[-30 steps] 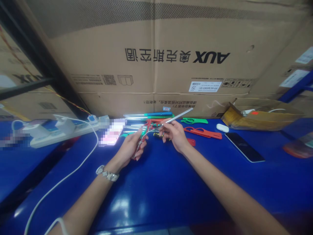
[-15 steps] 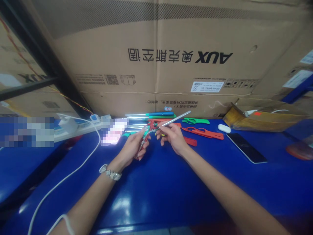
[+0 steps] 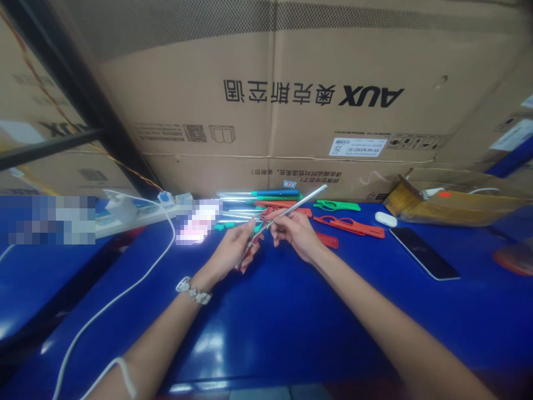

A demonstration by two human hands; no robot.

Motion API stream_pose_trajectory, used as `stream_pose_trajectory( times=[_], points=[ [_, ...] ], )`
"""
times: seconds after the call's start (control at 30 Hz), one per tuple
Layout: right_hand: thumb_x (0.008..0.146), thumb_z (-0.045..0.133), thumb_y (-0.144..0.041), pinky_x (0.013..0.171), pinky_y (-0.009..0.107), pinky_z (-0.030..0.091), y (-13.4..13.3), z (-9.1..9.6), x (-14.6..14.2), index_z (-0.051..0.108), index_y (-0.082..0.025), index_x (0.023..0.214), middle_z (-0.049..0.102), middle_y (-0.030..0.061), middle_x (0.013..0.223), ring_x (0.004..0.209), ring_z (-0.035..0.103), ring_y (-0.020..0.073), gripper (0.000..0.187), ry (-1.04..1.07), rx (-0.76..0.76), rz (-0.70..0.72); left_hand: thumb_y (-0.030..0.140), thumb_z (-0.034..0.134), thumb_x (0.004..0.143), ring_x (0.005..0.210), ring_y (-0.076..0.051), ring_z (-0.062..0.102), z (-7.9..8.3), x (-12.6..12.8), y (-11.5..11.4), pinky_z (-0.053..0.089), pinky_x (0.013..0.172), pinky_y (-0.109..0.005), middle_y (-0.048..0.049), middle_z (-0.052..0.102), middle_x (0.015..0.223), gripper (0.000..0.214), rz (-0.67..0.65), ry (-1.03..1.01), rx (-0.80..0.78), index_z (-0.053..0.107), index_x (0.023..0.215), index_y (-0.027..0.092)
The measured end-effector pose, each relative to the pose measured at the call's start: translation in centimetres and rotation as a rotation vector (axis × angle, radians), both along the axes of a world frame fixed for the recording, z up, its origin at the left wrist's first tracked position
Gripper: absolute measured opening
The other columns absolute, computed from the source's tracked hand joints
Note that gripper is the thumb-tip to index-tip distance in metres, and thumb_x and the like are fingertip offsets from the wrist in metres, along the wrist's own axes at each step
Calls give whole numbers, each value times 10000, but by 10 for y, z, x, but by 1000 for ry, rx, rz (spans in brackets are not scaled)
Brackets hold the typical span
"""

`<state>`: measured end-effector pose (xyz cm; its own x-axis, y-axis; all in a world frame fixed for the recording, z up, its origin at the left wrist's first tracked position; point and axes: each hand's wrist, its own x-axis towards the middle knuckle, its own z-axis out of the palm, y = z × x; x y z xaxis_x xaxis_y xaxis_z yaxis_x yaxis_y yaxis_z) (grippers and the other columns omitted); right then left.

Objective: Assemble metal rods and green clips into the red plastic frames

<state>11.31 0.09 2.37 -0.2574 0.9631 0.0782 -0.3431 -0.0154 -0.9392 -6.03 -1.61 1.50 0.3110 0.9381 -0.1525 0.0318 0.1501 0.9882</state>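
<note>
My left hand (image 3: 236, 247) is closed around a red lighter handle (image 3: 249, 251), mostly hidden by the fingers, with thin metal parts along it. My right hand (image 3: 295, 233) pinches a long silver metal tube (image 3: 307, 200) that slants up to the right. The tube's lower end meets the parts at the left hand; whether it is seated there cannot be told. Behind the hands lie several long-nosed lighters, among them a blue-handled lighter (image 3: 277, 193). To the right rest a green handle shell (image 3: 337, 205) and a red handle shell (image 3: 352, 226); another red shell (image 3: 328, 240) is partly covered by my right hand.
A large cardboard box (image 3: 200, 100) stands behind the blue table (image 3: 266, 333). On the right are a phone (image 3: 425, 253), a white case (image 3: 386, 219) and an open carton (image 3: 453, 208). A power strip (image 3: 137, 219) with a white cable (image 3: 137, 278) runs along the left.
The tube's lower end now lies closer to the handle in my left hand, and the two hands are slightly nearer each other. The whole view has shifted a little.
</note>
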Motion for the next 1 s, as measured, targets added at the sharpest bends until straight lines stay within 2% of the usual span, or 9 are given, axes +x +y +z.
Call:
stream_pose_trajectory(
  times=[0.17,0.27,0.4,0.53,0.73,0.87,1.0],
  points=[
    [747,715,-333,427,213,445,4,3,-1,621,-168,857,480,-73,558,481,451,77,220,-72,85,20,673,477,885,304,-69,385,-2,-1,1,344,251,-184,45,494,534,500,-8,37,26,536,834,179],
    [742,747,-360,391,196,397,7,4,-1,516,-213,920,494,-94,587,460,443,73,326,-109,149,1,681,467,886,305,-65,377,-4,-1,2,338,247,-179,52,481,537,504,-20,42,32,533,847,183],
    [720,784,-356,357,173,308,10,8,0,431,-235,884,503,-109,572,413,413,61,408,-175,146,10,675,461,892,304,-60,357,-5,-1,3,333,244,-174,69,449,536,492,-28,49,35,525,869,188],
    [750,757,-355,352,162,255,11,14,2,437,-227,860,462,-114,547,396,366,47,362,-228,123,29,660,467,897,305,-50,344,-4,0,2,319,248,-161,83,424,543,464,-33,42,50,499,879,198],
    [777,727,-375,381,169,269,14,15,4,474,-211,888,499,-90,585,433,402,54,321,-328,153,-3,612,560,871,300,-38,323,-3,0,-1,318,255,-154,110,399,545,415,-64,31,106,459,889,210],
    [743,765,-418,427,195,332,19,14,5,503,-193,879,580,-46,648,491,477,72,371,-358,217,-31,599,566,874,298,-35,325,-4,1,-2,333,256,-158,111,416,556,407,-62,27,118,435,882,215],
    [712,794,-433,469,226,386,25,14,6,556,-171,836,613,-19,628,516,510,94,375,-396,221,-23,598,560,880,303,-37,330,-5,2,-3,339,258,-157,113,406,553,402,-70,29,122,440,895,215]
  ],
)
